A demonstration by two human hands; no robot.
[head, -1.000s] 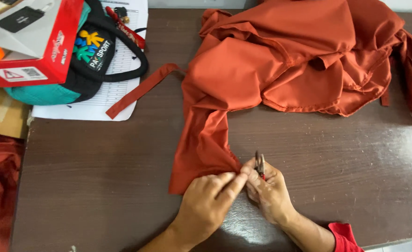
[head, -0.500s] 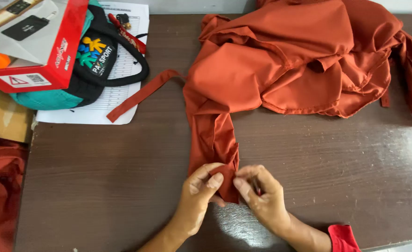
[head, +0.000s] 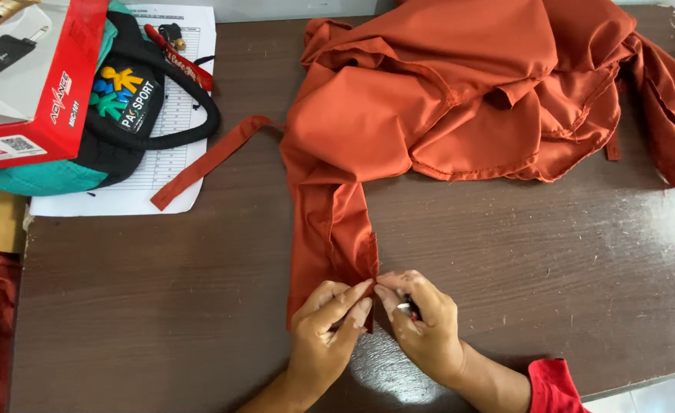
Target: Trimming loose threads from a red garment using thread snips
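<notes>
A: What is laid out, taken from the largest thing down?

B: A dark wooden counter (head: 162, 306) is seen, and most of its far half is covered by a rumpled orange garment (head: 460, 92). From that heap a long folded panel (head: 330, 229) is drawn toward the near edge. At the far left a sheet of paper (head: 177, 130), a black and teal bag (head: 116, 115) and a red and white box (head: 39, 69) are stacked.

A: How are the hands placed?

B: The panel's lower corner is pinched between thumb and fingertips of the left hand (head: 326, 336). The right hand (head: 425, 329) is curled nearly closed just beside it, fingertips at the same corner; a small dark tool (head: 408, 309) is tucked inside, though its kind cannot be told.

A: How is the cloth judged to handle?

B: It is judged light, thin and limp, easily creased and likely to slide on the smooth wood. A hold is best taken at the hemmed edge or corner, where the layers are doubled.
</notes>
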